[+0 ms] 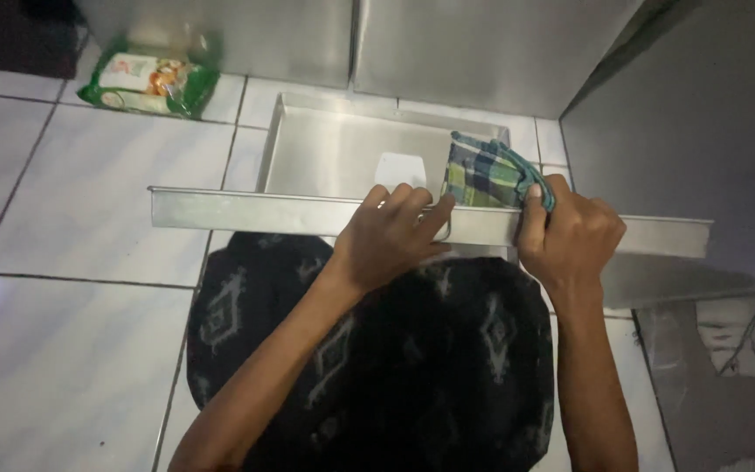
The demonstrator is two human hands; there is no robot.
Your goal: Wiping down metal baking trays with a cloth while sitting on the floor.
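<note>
Drawer [334, 149]: shallow metal tray, pulled out over the floor, seen from above; its inside is bare and grey, with a pale square patch of reflected light near the middle.
Front panel [246, 210]: long metal strip across the near end of the drawer, wider than the drawer on both sides, running level from left to right.
Handle [444, 229]: thin metal loop on the front panel, mostly covered by the left hand; only a short curve shows.
Left hand [391, 236]: laid over the top edge of the front panel at its middle, fingers curled down and held close together around the panel and handle.
Right hand [570, 236]: at the front panel just right of the left hand, fingers bent and closed, pinching one end of the cloth against the panel's top edge.
Cloth [481, 173]: checked rag in green, blue and yellow, lying in the drawer's near right corner, its end drawn up over the panel into the right hand.
Lap [412, 367]: dark fabric with a pale diamond pattern, directly below the panel, between both forearms.
Packet [148, 80]: green and white plastic food bag, on the tiles far left, well apart from the drawer.
Floor [63, 262]: white glossy tiles with dark joints.
Cabinet [482, 44]: plain metal faces behind and to the right of the drawer.
</note>
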